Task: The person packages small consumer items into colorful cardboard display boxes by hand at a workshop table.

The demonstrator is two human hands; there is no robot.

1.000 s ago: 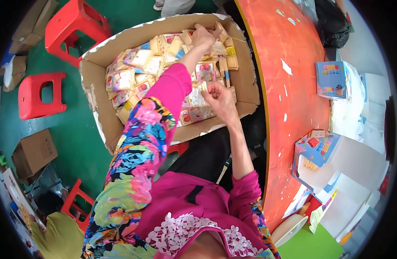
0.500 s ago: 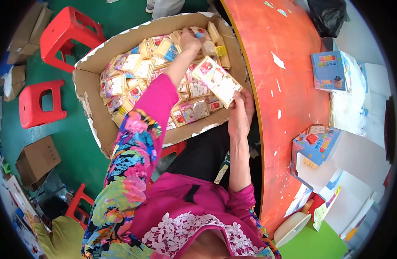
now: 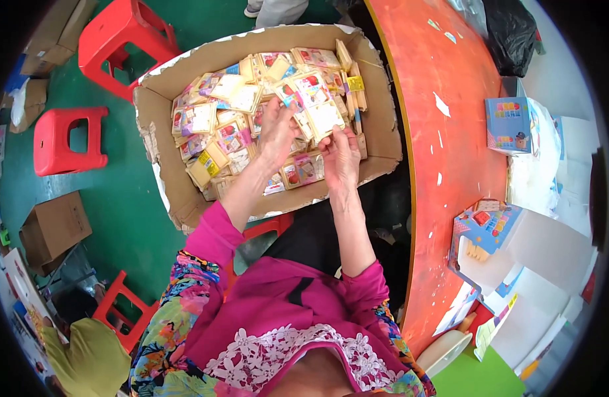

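Both my hands are over a cardboard box filled with flat rectangular packs with cream edges and printed strawberry pictures. Between them I hold a flat pack tilted above the pile; whether a second one lies against it is hard to tell. My right hand pinches its lower right corner, thumb and fingers closed. At its left edge, the fingers of my left hand are closed on it, their tips partly hidden. Loose packs lie jumbled underneath, and one bundle has a yellow label.
An orange-red table with paper scraps runs along the right, bearing blue printed boxes and a black bag. Red stools stand left on the green floor. A brown carton sits lower left, near another person's olive garment.
My left hand has drawn back from the far side of the box to the pack in my right hand. The pack and my right hand have shifted left, farther over the box.
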